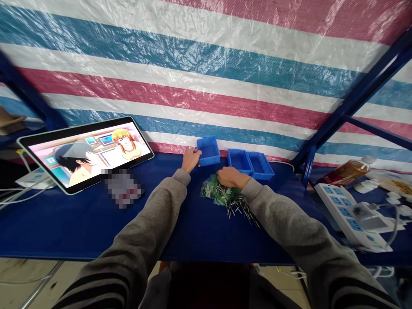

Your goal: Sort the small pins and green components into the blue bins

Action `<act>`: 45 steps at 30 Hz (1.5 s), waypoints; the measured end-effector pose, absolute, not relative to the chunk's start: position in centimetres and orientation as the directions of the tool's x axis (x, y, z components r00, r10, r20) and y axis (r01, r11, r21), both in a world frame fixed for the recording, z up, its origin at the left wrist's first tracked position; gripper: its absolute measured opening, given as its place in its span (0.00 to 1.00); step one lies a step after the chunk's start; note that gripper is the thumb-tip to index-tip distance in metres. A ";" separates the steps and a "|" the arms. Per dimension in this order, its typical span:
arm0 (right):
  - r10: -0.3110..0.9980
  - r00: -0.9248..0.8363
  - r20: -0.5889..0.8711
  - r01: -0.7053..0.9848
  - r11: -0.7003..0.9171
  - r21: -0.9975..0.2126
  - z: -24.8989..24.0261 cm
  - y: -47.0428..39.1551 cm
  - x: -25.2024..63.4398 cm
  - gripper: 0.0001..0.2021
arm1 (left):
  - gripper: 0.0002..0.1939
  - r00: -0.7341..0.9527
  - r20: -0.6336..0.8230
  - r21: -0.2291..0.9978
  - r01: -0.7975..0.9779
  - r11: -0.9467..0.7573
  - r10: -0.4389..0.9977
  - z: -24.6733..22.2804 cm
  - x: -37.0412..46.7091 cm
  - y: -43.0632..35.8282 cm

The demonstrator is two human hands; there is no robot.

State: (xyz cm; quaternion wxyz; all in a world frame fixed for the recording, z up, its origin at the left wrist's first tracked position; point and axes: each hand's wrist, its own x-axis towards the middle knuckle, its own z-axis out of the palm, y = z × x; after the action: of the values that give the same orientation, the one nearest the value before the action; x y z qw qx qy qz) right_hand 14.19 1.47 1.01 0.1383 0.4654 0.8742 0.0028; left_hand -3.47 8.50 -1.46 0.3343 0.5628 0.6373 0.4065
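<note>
My left hand (191, 159) grips the left side of a small blue plastic bin (208, 151), which is tilted up so that its bare inside faces me. My right hand (231, 177) is closed, its fingers curled at the upper edge of a crumpled green plastic bag (209, 189). Thin silvery metal pins (238, 207), much like rivets, show in the bag and spill in a loose pile beside it, below my right wrist. Just behind my right hand, two more blue bins (260, 165) stand side by side.
A tablet (90, 152) leans at the left, behind a blurred-out object (124, 189) on the blue table (206, 231). To the right lie a power strip (350, 216) with a plugged-in charger and a drink bottle (349, 171). Striped sheeting (206, 94) hangs behind, between blue metal posts.
</note>
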 end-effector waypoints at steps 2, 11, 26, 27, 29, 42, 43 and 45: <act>0.816 -0.536 -0.215 0.819 0.565 0.103 1.1 0.8 14.3 0.20 | 0.08 -0.132 0.044 0.867 0.497 0.028 0.990 -1.8 -3.4 8.6; 0.791 -0.601 -0.117 0.788 0.611 0.079 0.1 -1.1 15.1 0.36 | 0.11 -0.054 0.084 0.701 0.712 -0.020 0.995 -2.0 -2.2 7.6; 0.770 -0.638 -0.018 0.764 0.635 0.116 -1.0 -2.8 15.2 0.35 | 0.09 -0.060 0.093 0.623 0.782 -0.011 0.994 -2.3 -0.5 6.9; 0.771 -0.636 -0.015 0.765 0.634 0.115 -1.1 -2.9 15.3 0.35 | 0.09 -0.058 0.090 0.628 0.778 -0.012 0.994 -2.3 -0.5 6.9; 0.776 -0.630 -0.016 0.771 0.628 0.110 -1.1 -3.1 15.3 0.36 | 0.09 -0.050 0.093 0.631 0.775 -0.020 0.994 -2.3 -0.5 6.8; 0.852 -0.522 0.039 0.851 0.517 0.096 -1.1 -3.3 15.5 0.36 | 0.10 -0.046 0.109 0.630 0.776 -0.034 0.993 -2.7 -1.6 7.0; 0.856 -0.516 0.043 0.855 0.511 0.087 -1.1 -3.2 15.4 0.36 | 0.10 -0.050 0.101 0.632 0.774 -0.026 0.994 -2.6 -2.0 7.1; 0.866 -0.498 0.044 0.867 0.495 0.059 -1.3 -2.9 15.1 0.38 | 0.10 -0.065 0.095 0.626 0.780 -0.009 0.993 -2.4 -2.8 7.2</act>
State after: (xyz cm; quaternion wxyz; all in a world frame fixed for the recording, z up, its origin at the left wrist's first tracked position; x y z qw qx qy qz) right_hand 15.06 -2.91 -1.25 -0.0042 0.5011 0.8646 0.0364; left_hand -2.75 7.17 -2.38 0.1949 0.6553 0.6765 0.2738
